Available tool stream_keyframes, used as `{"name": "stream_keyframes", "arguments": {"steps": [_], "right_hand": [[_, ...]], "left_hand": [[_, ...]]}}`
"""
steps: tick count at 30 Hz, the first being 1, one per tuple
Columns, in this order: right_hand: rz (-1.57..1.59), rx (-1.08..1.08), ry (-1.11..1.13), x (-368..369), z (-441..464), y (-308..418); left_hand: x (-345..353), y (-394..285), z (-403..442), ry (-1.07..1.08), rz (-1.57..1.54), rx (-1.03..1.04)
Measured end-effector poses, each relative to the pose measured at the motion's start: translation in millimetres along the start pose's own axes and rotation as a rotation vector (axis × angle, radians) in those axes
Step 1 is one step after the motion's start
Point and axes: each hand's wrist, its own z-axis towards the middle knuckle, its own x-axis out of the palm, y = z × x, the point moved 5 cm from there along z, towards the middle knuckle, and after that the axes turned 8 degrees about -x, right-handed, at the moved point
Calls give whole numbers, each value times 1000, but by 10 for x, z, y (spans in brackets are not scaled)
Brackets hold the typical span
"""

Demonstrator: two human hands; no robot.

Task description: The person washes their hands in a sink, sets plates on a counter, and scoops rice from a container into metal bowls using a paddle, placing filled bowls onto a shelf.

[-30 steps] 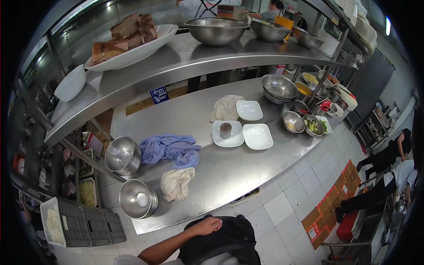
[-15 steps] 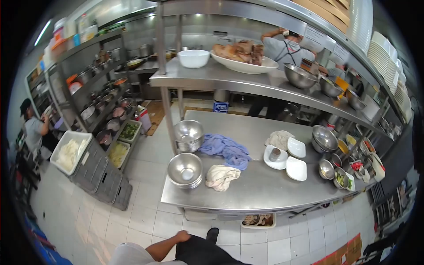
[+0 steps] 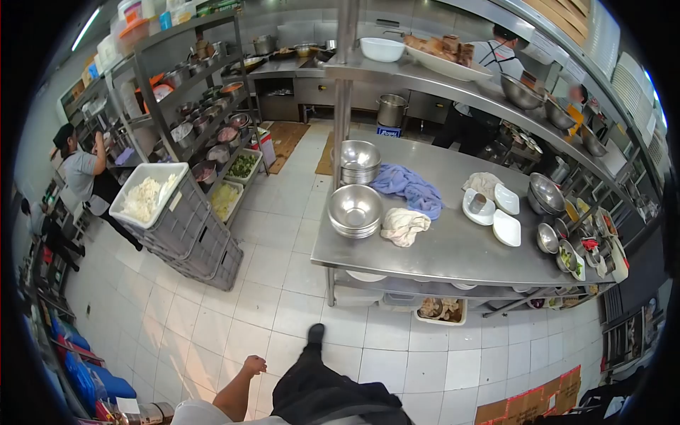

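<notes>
Two bowl stacks (image 3: 355, 212) stand beyond the left hand (image 3: 254, 365).

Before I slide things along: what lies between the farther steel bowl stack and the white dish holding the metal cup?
A crumpled blue cloth, then a bare stretch of steel tabletop, as the head view shows.

A single head-worn camera looks forward and down from above the wearer's body, its wide view bending straight lines and blackening the corners. The left hand (image 3: 255, 365) and dark trousers (image 3: 333, 393) lie nearest, at bottom centre; the steel table (image 3: 453, 244) is farther, right of centre, and the back counter (image 3: 319, 92) farther still, at the top.
</notes>
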Motion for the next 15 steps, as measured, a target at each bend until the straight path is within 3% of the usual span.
{"name": "stream_keyframes", "arguments": {"steps": [3,5,7,10,11,13,15], "right_hand": [[-644,-389,196,86,-39,121],[-741,-503,186,96,91,294],[-482,-458,92,123,311,529],[376,-199,-182,310,547,691],[384,-233,-176,569,891,734],[1205,22,-169,1210,1177,381],[103,118,-411,1284,1181,1297]], "left_hand": [[-253,-9,85,-32,-3,-19],[-377,-147,148,-45,-58,146],[-502,-264,255,14,-178,182],[-804,-280,597,73,-139,291],[-1046,-419,704,50,-149,315],[-1379,-330,706,-346,466,555],[-1825,-250,906,-330,502,582]]}}
